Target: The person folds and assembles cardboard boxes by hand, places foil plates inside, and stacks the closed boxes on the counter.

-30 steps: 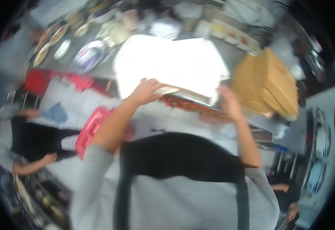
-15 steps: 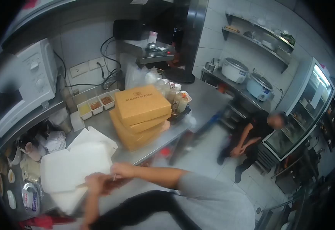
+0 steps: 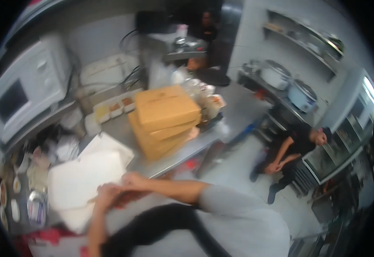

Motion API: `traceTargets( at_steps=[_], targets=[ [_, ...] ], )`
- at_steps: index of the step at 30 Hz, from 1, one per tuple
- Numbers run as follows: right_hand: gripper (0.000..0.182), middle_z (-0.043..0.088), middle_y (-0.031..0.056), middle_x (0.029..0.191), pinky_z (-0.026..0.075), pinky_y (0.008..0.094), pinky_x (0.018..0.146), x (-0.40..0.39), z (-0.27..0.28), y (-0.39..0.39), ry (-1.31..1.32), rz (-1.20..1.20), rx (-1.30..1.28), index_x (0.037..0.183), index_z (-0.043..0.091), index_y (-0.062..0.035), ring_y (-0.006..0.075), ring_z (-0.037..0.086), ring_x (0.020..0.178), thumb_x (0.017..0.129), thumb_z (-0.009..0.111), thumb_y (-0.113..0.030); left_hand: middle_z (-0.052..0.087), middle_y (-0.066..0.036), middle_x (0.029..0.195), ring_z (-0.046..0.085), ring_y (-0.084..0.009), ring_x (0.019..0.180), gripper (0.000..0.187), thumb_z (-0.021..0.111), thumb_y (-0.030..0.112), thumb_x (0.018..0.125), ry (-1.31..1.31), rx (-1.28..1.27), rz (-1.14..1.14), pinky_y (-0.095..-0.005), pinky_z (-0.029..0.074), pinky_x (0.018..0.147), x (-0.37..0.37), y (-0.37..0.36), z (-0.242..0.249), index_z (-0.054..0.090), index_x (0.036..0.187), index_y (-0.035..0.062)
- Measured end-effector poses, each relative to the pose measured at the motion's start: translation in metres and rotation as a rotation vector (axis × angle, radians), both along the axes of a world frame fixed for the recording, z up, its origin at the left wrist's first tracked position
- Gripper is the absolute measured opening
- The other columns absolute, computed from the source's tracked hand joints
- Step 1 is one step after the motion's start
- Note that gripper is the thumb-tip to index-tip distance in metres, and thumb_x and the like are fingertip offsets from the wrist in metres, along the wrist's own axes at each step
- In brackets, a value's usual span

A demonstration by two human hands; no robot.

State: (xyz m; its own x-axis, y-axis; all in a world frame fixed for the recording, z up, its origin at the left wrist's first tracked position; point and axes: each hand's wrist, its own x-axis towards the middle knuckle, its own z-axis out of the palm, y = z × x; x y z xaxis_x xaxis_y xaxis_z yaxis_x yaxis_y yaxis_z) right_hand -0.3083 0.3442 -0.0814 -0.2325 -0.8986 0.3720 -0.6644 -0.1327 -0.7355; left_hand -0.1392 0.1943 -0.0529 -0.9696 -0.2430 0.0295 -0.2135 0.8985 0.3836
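My left hand point(image 3: 106, 192) is at the right edge of an opened white takeaway box point(image 3: 82, 180), fingers curled. My right hand point(image 3: 134, 181) is closed just beside it, the fingertips of both hands close together. What they hold is too blurred and small to make out. A thin tan strip shows by my left fingers at the box's edge. Behind the box, another white flap point(image 3: 110, 147) stands at an angle. Stacked yellow-brown cardboard boxes point(image 3: 167, 107) rise on the steel counter beyond my hands.
A white microwave point(image 3: 26, 92) is at left, above several small items. Food tubs point(image 3: 115, 109) line the wall; bottles and cups point(image 3: 202, 92) stand behind the cardboard boxes. Another person point(image 3: 296, 150) sits at right near a glass-door fridge point(image 3: 345, 137). Rice cookers point(image 3: 302, 95) are at the back.
The camera view has shifted and blurred, so the surroundings sit slightly further right. My hands stay together at the white box's edge. The seated person's head has lifted a little.
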Motion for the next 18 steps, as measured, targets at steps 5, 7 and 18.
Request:
traceTargets(
  at_steps=[5,7,18],
  targets=[
    [0.024,0.066,0.0113,0.080,0.050,0.0375,0.068,-0.005,0.023,0.000,-0.212,-0.118,0.100,0.080,0.067,-0.0045,0.0223,0.062,0.074,0.078,0.075,-0.027,0.067,-0.016,0.094,0.063,-0.0311,0.092,0.030,0.056,0.034,0.085,0.012,0.013,0.082,-0.0424,0.047,0.082,-0.004,-0.019,-0.024,0.070,0.093,0.0087],
    [0.016,0.062,0.0117,0.076,0.048,0.0354,0.064,-0.016,0.004,-0.015,-0.144,-0.066,-0.094,0.078,0.065,-0.0034,0.0245,0.060,0.069,0.077,0.074,-0.017,0.068,-0.014,0.095,0.064,-0.0286,0.089,0.029,0.065,0.033,0.083,0.012,0.281,0.214,-0.0379,0.049,0.083,-0.003,-0.010,0.010,0.070,0.098,0.0082],
    [0.014,0.056,0.0086,0.079,0.048,0.0348,0.062,-0.004,0.029,-0.027,-0.101,-0.002,-0.161,0.075,0.062,-0.0024,0.0240,0.058,0.069,0.073,0.076,-0.005,0.070,-0.006,0.087,0.064,-0.0178,0.087,0.016,0.063,0.022,0.084,-0.009,0.495,0.431,-0.0327,0.048,0.083,-0.003,-0.001,0.033,0.071,0.094,0.0119]
  ],
)
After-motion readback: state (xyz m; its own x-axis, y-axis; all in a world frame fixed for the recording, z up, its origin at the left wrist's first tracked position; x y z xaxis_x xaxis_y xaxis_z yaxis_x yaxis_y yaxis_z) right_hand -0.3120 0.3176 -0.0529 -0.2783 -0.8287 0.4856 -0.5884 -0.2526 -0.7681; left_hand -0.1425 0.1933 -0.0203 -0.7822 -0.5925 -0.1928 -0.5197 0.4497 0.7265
